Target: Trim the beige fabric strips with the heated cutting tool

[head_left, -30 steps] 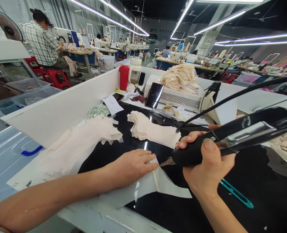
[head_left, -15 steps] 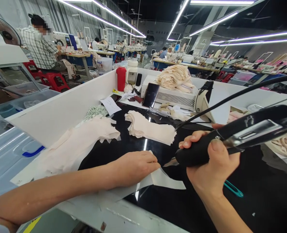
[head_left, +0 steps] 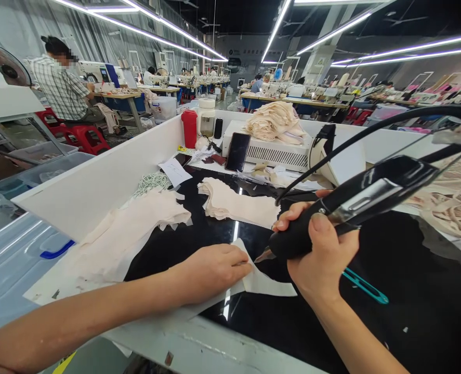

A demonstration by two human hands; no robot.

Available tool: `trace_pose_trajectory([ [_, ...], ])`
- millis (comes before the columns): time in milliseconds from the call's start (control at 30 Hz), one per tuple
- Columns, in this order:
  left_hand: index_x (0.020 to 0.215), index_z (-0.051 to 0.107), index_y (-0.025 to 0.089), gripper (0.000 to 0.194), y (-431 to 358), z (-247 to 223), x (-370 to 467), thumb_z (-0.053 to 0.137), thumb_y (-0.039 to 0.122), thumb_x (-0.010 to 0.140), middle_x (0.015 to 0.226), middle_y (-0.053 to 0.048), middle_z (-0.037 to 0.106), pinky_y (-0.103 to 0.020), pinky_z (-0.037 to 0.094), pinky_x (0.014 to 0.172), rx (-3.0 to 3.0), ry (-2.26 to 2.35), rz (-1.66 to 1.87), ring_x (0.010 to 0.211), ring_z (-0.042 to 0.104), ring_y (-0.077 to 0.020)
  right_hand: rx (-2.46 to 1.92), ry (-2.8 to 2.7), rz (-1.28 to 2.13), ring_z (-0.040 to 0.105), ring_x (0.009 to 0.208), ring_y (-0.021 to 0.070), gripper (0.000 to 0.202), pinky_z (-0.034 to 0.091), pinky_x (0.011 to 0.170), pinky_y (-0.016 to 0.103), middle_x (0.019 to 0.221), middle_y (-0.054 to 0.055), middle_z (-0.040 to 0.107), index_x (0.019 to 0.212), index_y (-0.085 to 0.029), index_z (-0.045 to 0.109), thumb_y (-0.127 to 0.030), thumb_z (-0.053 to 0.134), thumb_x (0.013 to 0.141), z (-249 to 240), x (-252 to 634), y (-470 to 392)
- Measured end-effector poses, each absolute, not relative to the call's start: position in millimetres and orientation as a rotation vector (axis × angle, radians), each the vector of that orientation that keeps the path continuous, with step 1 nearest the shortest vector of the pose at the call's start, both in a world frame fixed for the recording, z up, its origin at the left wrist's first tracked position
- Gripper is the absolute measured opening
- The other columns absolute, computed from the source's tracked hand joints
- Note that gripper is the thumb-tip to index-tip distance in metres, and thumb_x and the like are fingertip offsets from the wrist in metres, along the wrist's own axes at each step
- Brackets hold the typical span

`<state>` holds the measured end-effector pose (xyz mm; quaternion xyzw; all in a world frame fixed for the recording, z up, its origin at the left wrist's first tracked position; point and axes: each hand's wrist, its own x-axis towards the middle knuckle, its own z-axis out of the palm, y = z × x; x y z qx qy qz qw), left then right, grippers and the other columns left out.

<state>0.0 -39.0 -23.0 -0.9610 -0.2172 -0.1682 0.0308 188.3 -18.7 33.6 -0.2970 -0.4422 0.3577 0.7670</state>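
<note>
My left hand (head_left: pixel 214 267) lies low over a white curved fabric piece (head_left: pixel 271 285), its fingers closed together on the upper part of the piece. The fabric rests on the black glossy work surface (head_left: pixel 370 322). My right hand (head_left: pixel 324 254) is wrapped round a black corded handheld tool (head_left: pixel 355 205). Its pointed metal tip is just right of my left fingertips, close to the fabric edge; whether it touches cannot be made out. Beyond the hands lies a stack of pale pink fabric pieces (head_left: pixel 241 202). Another pale pile (head_left: pixel 124 234) spreads to the left.
A teal slotted tool (head_left: pixel 366 286) lies right of my right forearm. Along the back stand a phone (head_left: pixel 238 151), a red cup (head_left: pixel 189 129) and a vented white box (head_left: pixel 277 156) with cloth on top. White walls (head_left: pixel 109 171) border the table. Another person (head_left: pixel 61 83) sits at the left.
My right hand has brought the tool leftward, and its tip is nearer my left fingertips. The left hand keeps its place on the fabric. The whole view has shifted slightly.
</note>
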Motion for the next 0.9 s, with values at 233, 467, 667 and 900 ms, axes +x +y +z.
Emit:
trace_pose_trajectory([
  [233,0.125,0.068,0.013,0.024,-41,-23,1,0.051,0.008,0.110,0.121,-0.012,0.073,-0.036,0.061,0.103,-2.958,-0.697,-0.515,0.113,0.072,-0.0236,-0.641,-0.959,0.792,0.062,0.055,0.0151,0.052,0.056,0.056,0.031,0.072,-0.006,0.068,0.112,-0.026,0.060,-0.047,0.091,0.076,29,188,-17],
  [467,0.127,0.068,0.014,0.023,-42,-24,1,0.053,0.009,0.110,0.121,-0.012,0.073,-0.037,0.061,0.101,-2.948,-0.705,-0.509,0.112,0.072,-0.0243,-0.642,-0.972,0.772,0.063,0.055,0.0148,0.047,0.057,0.057,0.031,0.073,-0.006,0.070,0.112,-0.026,0.060,-0.042,0.089,0.079,30,190,-20],
  [667,0.128,0.068,0.013,0.024,-41,-25,1,0.053,0.010,0.110,0.120,-0.013,0.073,-0.038,0.062,0.100,-2.953,-0.704,-0.496,0.112,0.072,-0.0248,-0.640,-0.921,0.760,0.062,0.052,0.0146,0.047,0.057,0.053,0.030,0.071,-0.007,0.070,0.108,-0.026,0.062,-0.041,0.090,0.074,36,195,-25],
  [900,0.130,0.067,0.013,0.025,-42,-24,0,0.053,0.010,0.110,0.119,-0.013,0.072,-0.038,0.062,0.100,-2.954,-0.710,-0.488,0.112,0.071,-0.0247,-0.655,-0.920,0.774,0.064,0.055,0.0145,0.048,0.058,0.054,0.029,0.073,-0.006,0.070,0.110,-0.026,0.062,-0.043,0.092,0.076,29,193,-27],
])
